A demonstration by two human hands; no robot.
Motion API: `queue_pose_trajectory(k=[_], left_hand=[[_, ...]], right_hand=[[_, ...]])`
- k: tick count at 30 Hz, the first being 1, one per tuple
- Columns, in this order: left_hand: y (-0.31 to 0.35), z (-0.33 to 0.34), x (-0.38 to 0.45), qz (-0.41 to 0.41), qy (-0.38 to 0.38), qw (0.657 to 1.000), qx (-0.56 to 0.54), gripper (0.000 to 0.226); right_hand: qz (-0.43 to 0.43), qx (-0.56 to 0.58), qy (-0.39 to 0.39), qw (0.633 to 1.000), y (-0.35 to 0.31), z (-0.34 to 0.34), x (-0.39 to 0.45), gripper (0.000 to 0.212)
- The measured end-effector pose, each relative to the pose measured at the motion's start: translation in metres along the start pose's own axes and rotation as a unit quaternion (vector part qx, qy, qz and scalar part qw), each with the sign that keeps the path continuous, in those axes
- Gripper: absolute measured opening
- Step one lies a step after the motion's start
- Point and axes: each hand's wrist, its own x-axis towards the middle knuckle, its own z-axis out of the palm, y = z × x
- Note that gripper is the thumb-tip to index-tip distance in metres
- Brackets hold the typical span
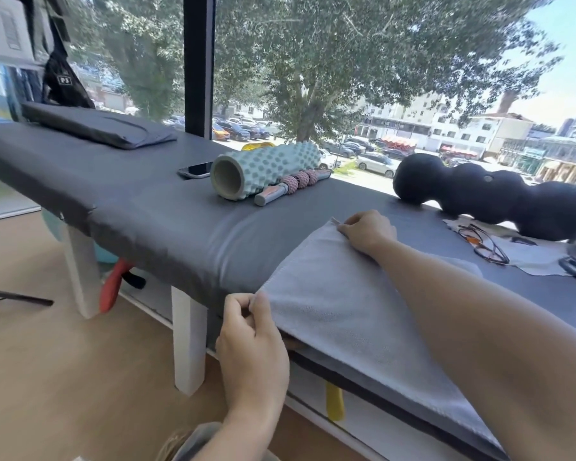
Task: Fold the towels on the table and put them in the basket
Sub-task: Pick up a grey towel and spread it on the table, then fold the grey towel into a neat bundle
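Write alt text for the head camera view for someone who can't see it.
Two hands pinch corners of a grey towel lying on a dark padded table: left hand the near corner, right hand the far one. Behind lie a foam roller and glasses.
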Motion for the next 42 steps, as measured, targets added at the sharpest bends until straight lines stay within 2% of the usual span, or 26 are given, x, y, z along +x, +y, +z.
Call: queue_pose_trajectory(k=[4,7,12,16,21,25,29,33,36,39,42], left_hand=[[0.003,-0.001,-0.001,0.033,-0.007,0.998,0.054,0.026],[0.003,0.0,0.0,0.072,-0.01,0.995,0.07,0.027],[0.005,0.002,0.0,0.067,0.012,0.997,0.032,0.027],[0.006,0.002,0.006,0.011,0.046,0.999,0.007,0.027],[-0.012,-0.003,0.018,-0.063,0.026,0.998,-0.009,0.019],[-0.018,-0.007,0.021,-0.073,-0.002,0.995,0.062,0.023],[-0.015,-0.012,0.024,-0.061,-0.024,0.986,0.15,0.026],[-0.015,-0.012,0.022,-0.046,-0.04,0.986,0.156,0.026],[-0.013,-0.007,0.016,-0.01,-0.035,0.991,0.131,0.02],[-0.008,0.002,0.006,0.051,-0.048,0.988,0.137,0.018],[-0.002,0.017,-0.007,0.111,-0.079,0.981,0.141,0.015]], right_hand=[[-0.02,0.033,0.071,0.997,0.0,0.002,-0.002,0.015],[-0.024,0.083,0.092,0.992,-0.001,0.003,-0.002,0.022],[-0.011,0.073,0.008,0.997,-0.003,0.006,0.004,0.035],[-0.025,0.003,-0.029,0.999,-0.009,0.007,0.013,0.042],[-0.027,-0.069,-0.04,0.996,-0.007,0.022,0.019,0.045],[-0.029,-0.113,-0.034,0.993,-0.007,0.019,0.018,0.055],[-0.037,-0.153,-0.134,0.978,-0.005,0.001,0.016,0.061],[-0.038,-0.246,-0.193,0.949,0.001,-0.03,0.009,0.07],[-0.019,-0.291,-0.225,0.929,0.022,-0.059,0.0,0.061],[0.064,-0.265,-0.264,0.925,0.069,-0.094,-0.011,0.048],[0.163,-0.151,-0.295,0.929,0.12,-0.133,-0.035,0.01]])
